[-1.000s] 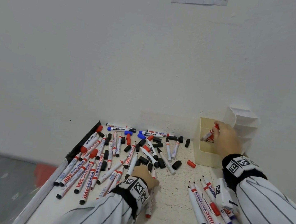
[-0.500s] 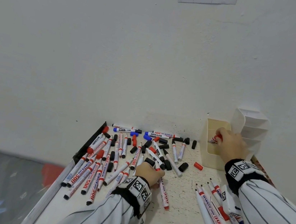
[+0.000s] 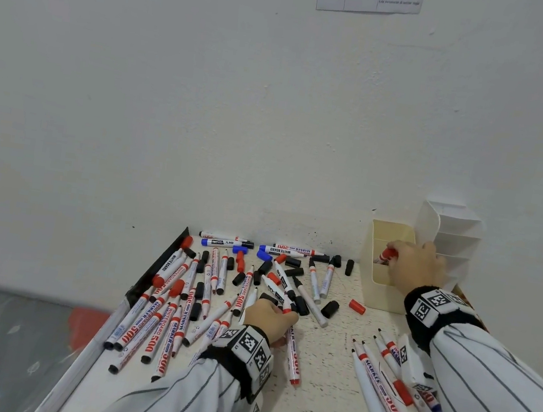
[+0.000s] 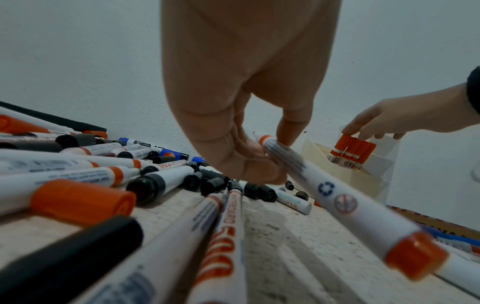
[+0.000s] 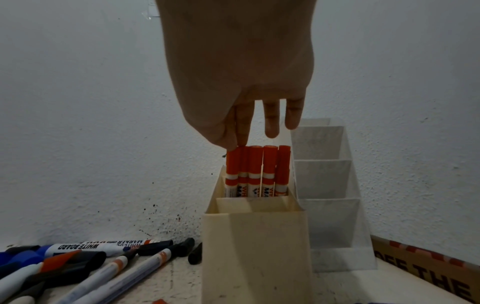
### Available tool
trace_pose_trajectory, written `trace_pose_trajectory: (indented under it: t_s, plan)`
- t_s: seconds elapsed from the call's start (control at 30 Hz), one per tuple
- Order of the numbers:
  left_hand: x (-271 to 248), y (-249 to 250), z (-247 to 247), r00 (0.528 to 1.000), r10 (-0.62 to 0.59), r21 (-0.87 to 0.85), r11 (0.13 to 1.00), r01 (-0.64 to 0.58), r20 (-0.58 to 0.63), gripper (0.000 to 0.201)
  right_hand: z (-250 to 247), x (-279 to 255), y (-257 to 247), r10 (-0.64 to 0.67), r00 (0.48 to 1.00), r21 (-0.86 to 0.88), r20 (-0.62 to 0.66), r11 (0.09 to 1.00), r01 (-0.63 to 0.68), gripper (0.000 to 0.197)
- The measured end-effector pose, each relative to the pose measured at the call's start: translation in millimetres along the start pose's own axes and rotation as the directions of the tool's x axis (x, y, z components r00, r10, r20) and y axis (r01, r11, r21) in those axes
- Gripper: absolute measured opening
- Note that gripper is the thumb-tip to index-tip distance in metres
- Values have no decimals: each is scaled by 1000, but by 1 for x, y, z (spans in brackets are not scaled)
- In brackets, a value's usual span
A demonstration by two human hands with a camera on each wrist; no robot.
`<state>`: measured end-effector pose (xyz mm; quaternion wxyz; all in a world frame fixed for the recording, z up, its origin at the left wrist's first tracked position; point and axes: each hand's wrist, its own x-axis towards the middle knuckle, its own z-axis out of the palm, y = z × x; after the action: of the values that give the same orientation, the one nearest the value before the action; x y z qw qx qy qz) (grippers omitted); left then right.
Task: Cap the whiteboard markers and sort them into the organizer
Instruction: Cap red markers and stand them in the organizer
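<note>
My right hand reaches into the cream organizer at the back right. Its thumb and forefinger pinch the cap of the leftmost capped red marker, which stands upright in the rear compartment beside several other red markers. My left hand is at the near edge of the marker pile. It grips a red marker near its tip end, slanted a little above the table. That marker has no cap on it.
A white tiered organizer stands to the right of the cream one, against the wall. Several uncapped markers lie at the near right. Black caps and a red cap lie loose mid-table. A cardboard box sits at the far right.
My right hand has lowered the red marker into the cream organizer's rear compartment. My left hand has lifted and turned a red marker out of the pile.
</note>
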<state>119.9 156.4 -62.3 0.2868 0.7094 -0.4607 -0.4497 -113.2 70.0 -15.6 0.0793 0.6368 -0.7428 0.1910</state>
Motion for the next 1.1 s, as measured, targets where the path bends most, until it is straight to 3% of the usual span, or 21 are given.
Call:
trace_pose_trajectory:
  t_s: [0.37, 0.47, 0.53, 0.57, 0.6, 0.67, 0.73, 0.8, 0.87, 0.93, 1.1]
  plan:
    - [1, -4, -6, 995, 36, 26, 999, -33, -94, 28, 3, -17, -8, -20, 994, -35, 104, 999, 23, 44]
    - [3, -6, -9, 991, 39, 11, 999, -37, -131, 24, 5, -23, -13, -67, 997, 57, -41, 996, 69, 37]
    - [1, -6, -12, 990, 37, 12, 999, -35, -136, 19, 9, -27, -18, -128, 980, 160, -154, 975, 153, 23]
    - [0, -7, -13, 990, 31, 7, 1000, -30, -138, 18, 10, -29, -21, -150, 979, 216, -139, 960, 178, 17]
    - [0, -7, -16, 989, 33, -2, 999, -33, -147, 17, 12, -30, -25, -160, 984, 277, -72, 945, 174, 17]
    - [0, -10, -20, 986, 32, -34, 999, -38, -164, 17, 20, -32, -30, -177, 959, 329, 221, 939, 98, 22]
    - [-2, -13, -25, 986, 21, -78, 996, -34, -163, 17, 30, -34, -33, -169, 871, 282, 462, 959, 36, 36]
    - [-3, -16, -30, 986, 0, -110, 994, -19, -165, 17, 38, -38, -34, -129, 793, 166, 595, 985, 35, 48]
    - [-3, -19, -35, 988, -16, -149, 989, -7, -151, 18, 44, -43, -34, -74, 723, 36, 687, 997, 68, 55]
    - [-3, -20, -39, 991, -27, -188, 982, 2, -129, 19, 47, -46, -33, -14, 688, -57, 725, 995, 80, 55]
    - [-1, -25, -44, 991, -31, -197, 980, 4, -131, 20, 57, -50, -26, 14, 723, -51, 691, 998, 29, 49]
